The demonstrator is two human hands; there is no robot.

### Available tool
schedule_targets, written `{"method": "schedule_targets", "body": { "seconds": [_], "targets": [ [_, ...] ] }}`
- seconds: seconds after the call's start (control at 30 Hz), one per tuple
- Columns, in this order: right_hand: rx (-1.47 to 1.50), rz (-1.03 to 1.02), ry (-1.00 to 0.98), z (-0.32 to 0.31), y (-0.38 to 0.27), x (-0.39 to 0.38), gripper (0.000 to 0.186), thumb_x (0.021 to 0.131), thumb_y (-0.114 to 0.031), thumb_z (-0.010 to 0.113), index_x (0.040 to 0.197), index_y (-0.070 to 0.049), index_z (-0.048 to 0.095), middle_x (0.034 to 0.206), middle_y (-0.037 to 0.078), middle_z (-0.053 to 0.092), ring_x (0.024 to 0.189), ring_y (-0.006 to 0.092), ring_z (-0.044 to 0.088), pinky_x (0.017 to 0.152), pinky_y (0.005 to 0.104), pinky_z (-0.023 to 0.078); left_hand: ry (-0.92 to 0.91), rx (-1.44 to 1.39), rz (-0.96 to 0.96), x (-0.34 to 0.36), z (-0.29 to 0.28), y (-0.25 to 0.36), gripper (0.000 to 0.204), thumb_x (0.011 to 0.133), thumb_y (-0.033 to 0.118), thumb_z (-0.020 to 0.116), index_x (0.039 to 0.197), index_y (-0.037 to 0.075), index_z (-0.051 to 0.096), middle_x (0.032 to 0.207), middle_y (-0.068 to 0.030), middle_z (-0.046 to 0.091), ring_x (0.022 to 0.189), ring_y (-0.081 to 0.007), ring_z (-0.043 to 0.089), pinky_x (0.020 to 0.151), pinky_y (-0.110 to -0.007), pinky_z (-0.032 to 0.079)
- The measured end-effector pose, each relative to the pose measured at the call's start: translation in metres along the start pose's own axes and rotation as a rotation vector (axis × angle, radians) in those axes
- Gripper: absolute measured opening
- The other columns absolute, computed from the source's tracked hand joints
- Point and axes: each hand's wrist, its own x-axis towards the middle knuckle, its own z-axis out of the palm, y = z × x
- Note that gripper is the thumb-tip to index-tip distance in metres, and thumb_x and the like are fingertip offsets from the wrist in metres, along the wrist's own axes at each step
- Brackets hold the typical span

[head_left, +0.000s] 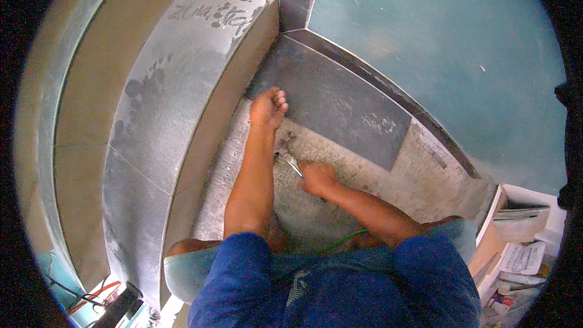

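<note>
A small bright metal hand tool, trowel-like with a narrow blade [293,165], is what the work turns on, and from where I stand it sits low over the bare, rough grey-brown cement floor [340,161]. The right hand [319,179] has its fingers wrapped round the handle end, the blade slanting up and left toward a dark crumbly patch [285,140]. The left hand [269,108] is beside the near edge of a large dark-grey rectangular floor tile [340,100], fingers curled in; I can't tell whether they close on anything or touch the tile

That tile lies along a dark skirting strip [376,79] under a blue-green painted wall [443,42]; on the other side rises a grey stone-look stair tread [161,97] with a brownish riser [209,127]

The step in hand looks to me like scraping or spreading at the bare strip beside the tile, though the blade's contact is too blurred to settle. The next move seems to call for a firm grip, a low blade angle, and care not to knock the tile's edge
</note>
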Motion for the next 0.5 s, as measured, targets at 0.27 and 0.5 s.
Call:
{"method": "schedule_targets", "body": {
  "seconds": [0.27, 0.5],
  "targets": [
    [0.340, 0.000, 0.239, -0.007, 0.031, 0.006, 0.034, 0.080, -0.026, 0.066, 0.105, -0.005, 0.061, 0.091, 0.019, 0.068, 0.085, 0.0377, 0.066, 0.074, 0.0480, 0.051, -0.239, 1.080, 0.520, -0.040, 0.094, 0.043, 0.014, 0.087, 0.015, 0.061, 0.081, 0.002, 0.064, 0.068, -0.0067, 0.061, 0.056, -0.0165, 0.056, 0.052, -0.029, 0.049],
    [0.915, -0.161, 0.336, -0.029, 0.008, 0.053, 0.036, 0.080, -0.036, 0.070, 0.083, -0.002, 0.061, 0.067, 0.011, 0.061, 0.060, 0.0250, 0.061, 0.057, 0.0405, 0.049, -0.183, 1.931, 0.852, -0.097, 0.195, 0.170, 0.026, 0.083, 0.021, 0.066, 0.099, 0.002, 0.071, 0.078, -0.0109, 0.070, 0.065, -0.0165, 0.064, 0.054, -0.027, 0.053]
  ]
}}
